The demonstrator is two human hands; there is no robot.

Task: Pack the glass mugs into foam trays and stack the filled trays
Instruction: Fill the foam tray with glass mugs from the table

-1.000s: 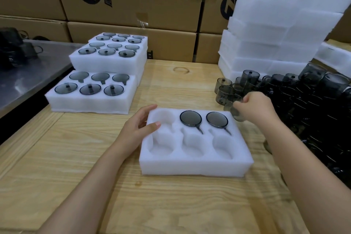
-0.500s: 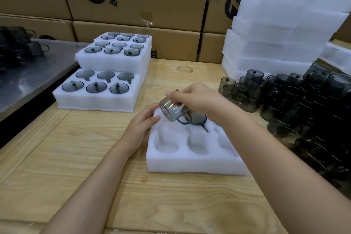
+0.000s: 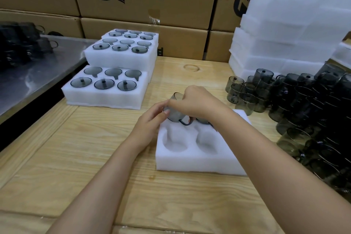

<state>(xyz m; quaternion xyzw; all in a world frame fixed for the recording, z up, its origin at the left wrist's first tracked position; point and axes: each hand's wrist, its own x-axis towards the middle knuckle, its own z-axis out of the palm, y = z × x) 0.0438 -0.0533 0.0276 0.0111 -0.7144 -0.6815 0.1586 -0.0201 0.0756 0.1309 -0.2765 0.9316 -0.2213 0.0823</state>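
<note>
mug (image 3: 175, 115) lowered to far-left edge of tray (image 3: 190, 161) | right hand (image 3: 197, 100) grips, left hand (image 3: 152, 119) touches it

Backdrop: stacked brown cardboard boxes (image 3: 144, 30) run across the whole top of the frame. Black logo and characters printed on the fronts, clear tape strip (image 3: 154, 18) down one seam. Pale wood worktop (image 3: 91, 157) fills the centre and bottom, boards and grain running left to right, ring-shaped knot (image 3: 191, 67) near the far edge. Steel table (image 3: 38, 78) at left, alongside the worktop, dark gap (image 3: 22, 131) between the two. Light soft and even, dull sheen on the steel.
</note>
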